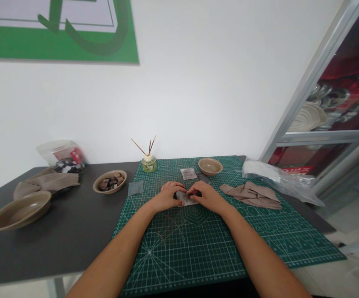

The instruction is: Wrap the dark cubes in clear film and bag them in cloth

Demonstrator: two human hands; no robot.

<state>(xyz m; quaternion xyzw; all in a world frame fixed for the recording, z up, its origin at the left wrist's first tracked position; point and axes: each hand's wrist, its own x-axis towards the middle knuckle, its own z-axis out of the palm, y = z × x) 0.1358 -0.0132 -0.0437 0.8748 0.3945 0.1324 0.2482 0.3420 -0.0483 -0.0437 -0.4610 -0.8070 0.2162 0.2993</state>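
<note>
A small whitish square with a dark printed pattern (185, 199) lies on the green cutting mat (173, 248), between my two hands. My left hand (169, 196) is curled over its left side, thumb and fingertips closed at its edge. My right hand (208, 195) pinches at the right side, where something small and dark shows by the fingertips; its kind is too small to tell. A similar patterned square (188, 174) lies just beyond my hands. Behind my right hand is a dark flat piece (203, 178), partly hidden.
Beyond stand a tan bowl (210, 166) and a reed diffuser (148, 163). Left are a grey-green square (135, 188), a bowl of brown blocks (110, 182), a larger bowl (19, 212), a cloth (47, 182) and a plastic tub (61, 155). Right are another cloth (252, 194) and a plastic bag (278, 178).
</note>
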